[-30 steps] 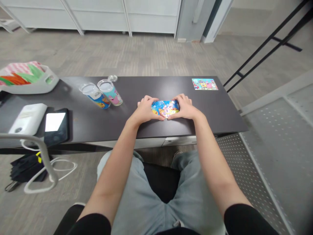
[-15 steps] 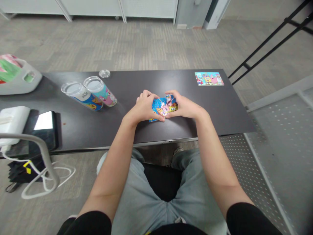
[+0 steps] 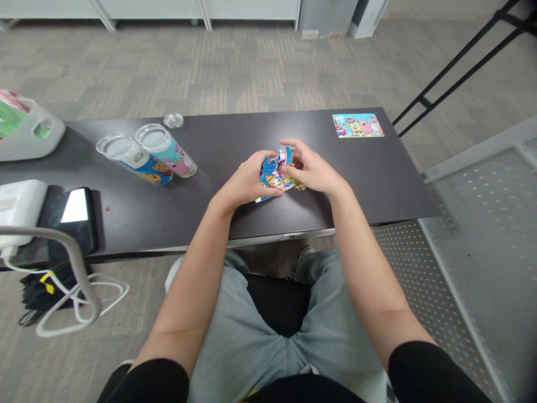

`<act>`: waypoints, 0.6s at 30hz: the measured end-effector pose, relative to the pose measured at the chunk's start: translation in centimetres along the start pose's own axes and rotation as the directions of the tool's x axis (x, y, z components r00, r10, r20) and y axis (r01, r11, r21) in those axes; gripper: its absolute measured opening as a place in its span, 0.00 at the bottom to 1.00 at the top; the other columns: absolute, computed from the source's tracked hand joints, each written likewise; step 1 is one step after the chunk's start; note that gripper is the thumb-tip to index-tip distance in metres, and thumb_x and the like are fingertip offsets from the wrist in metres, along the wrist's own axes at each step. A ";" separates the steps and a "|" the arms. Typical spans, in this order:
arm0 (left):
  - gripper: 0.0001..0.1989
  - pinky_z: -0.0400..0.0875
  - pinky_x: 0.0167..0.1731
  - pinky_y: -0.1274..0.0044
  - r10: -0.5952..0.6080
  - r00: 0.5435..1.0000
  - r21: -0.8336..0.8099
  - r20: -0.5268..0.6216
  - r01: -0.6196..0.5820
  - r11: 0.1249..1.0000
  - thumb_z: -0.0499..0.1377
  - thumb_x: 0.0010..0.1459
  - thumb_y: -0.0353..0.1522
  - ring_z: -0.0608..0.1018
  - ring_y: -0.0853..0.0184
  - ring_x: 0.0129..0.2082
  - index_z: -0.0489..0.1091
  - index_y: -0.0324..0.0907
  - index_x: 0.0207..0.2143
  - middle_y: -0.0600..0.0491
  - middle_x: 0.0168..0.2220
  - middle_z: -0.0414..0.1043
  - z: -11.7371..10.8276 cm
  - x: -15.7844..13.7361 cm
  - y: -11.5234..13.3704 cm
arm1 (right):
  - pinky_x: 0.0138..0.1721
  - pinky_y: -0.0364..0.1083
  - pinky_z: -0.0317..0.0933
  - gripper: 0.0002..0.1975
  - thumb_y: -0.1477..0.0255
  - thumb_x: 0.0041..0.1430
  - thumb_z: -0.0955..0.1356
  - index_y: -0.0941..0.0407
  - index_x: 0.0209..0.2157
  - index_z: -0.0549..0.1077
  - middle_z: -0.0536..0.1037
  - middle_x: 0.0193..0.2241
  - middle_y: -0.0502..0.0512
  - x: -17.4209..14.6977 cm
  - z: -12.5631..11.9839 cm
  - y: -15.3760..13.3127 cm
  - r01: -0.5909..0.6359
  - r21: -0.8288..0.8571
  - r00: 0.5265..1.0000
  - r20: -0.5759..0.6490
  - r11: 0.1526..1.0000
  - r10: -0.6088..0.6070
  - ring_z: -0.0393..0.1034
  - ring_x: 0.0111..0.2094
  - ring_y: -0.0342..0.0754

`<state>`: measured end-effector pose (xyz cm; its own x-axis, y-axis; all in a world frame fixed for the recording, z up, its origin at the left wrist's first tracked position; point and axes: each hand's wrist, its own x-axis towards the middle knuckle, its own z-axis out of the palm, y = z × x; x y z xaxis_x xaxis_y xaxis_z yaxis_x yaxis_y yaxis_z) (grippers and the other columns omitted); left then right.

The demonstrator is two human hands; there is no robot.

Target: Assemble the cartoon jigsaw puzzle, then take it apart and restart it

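Note:
Between my two hands is a blue, pink and yellow cartoon jigsaw puzzle (image 3: pixel 272 176), partly joined and buckled in the middle above the dark table (image 3: pixel 218 196). My left hand (image 3: pixel 249 182) grips its left side, thumb at the near edge and fingers at the far edge. At the right side, my right hand (image 3: pixel 312 168) is closed on it, with the thumb pressed against the printed face. My fingers cover parts of the picture. A flat cartoon picture card (image 3: pixel 358 126) lies at the far right of the table.
Two cartoon-printed tubes with clear tops, a blue one (image 3: pixel 145 166) and a pink one (image 3: pixel 178 157), lie on the left. Near them is a clear round lid (image 3: pixel 173 120). Farther left are a white basket (image 3: pixel 50 137), a phone (image 3: pixel 75 224) and a white charger (image 3: pixel 23 204) with a cable.
The puzzle has gone from fairly flat to bent and folded in the middle. My right thumb has moved from its near edge onto its face. The view has shifted slightly.

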<state>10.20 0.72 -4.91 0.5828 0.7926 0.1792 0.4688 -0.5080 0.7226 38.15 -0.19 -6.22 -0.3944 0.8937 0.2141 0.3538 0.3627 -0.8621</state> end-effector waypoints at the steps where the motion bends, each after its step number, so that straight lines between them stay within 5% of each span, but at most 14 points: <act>1: 0.52 0.74 0.82 0.51 0.036 0.999 -0.020 -0.019 -0.037 0.999 0.83 0.55 0.43 0.82 0.38 0.78 0.72 0.42 0.79 0.35 0.80 0.79 0.1 0.1 -0.4 | 0.61 0.67 0.83 0.38 0.63 0.77 0.75 0.48 0.82 0.65 0.87 0.51 0.56 0.1 0.1 0.0 0.005 0.004 1.000 -0.020 1.000 -0.005 0.84 0.50 0.63; 7: 0.61 0.69 0.89 0.52 0.078 0.993 0.015 -0.088 -0.077 0.997 0.79 0.57 0.37 0.76 0.38 0.86 0.62 0.32 0.88 0.27 0.88 0.69 0.7 1.0 -2.0 | 0.61 0.67 0.85 0.41 0.64 0.78 0.75 0.45 0.86 0.64 0.87 0.58 0.59 0.5 0.2 -0.9 -0.025 0.004 0.994 -0.107 1.000 0.026 0.85 0.51 0.63; 10: 0.61 0.71 0.86 0.54 0.036 0.990 0.045 -0.133 -0.030 0.999 0.76 0.59 0.33 0.82 0.43 0.80 0.58 0.33 0.91 0.30 0.81 0.78 0.7 1.0 -1.9 | 0.64 0.67 0.85 0.41 0.66 0.78 0.75 0.45 0.86 0.65 0.87 0.61 0.60 0.5 -0.1 -1.6 -0.101 -0.043 0.992 -0.079 0.994 0.097 0.86 0.52 0.62; 15: 0.36 0.80 0.76 0.60 -0.011 0.985 0.009 -0.174 0.013 1.000 0.70 0.72 0.32 0.90 0.51 0.67 0.76 0.40 0.80 0.42 0.66 0.90 0.2 0.7 -0.7 | 0.73 0.70 0.81 0.35 0.64 0.72 0.79 0.49 0.77 0.77 0.84 0.69 0.66 0.3 -0.3 -1.5 -0.051 -0.178 0.999 -0.003 0.983 0.051 0.85 0.65 0.68; 18: 0.22 0.81 0.76 0.61 0.040 0.972 -0.012 -0.230 -0.044 0.999 0.68 0.77 0.34 0.90 0.51 0.68 0.85 0.42 0.68 0.44 0.67 0.91 0.0 0.7 0.1 | 0.83 0.78 0.67 0.47 0.59 0.64 0.86 0.51 0.81 0.78 0.78 0.78 0.71 0.2 0.0 -1.3 -0.056 -0.354 0.998 0.013 0.934 0.065 0.71 0.81 0.80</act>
<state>10.63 1.20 -4.74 0.4326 0.8278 0.3572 0.4344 -0.5386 0.7220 37.66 -0.47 -5.07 -0.3820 0.9117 0.1515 0.6524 0.3821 -0.6545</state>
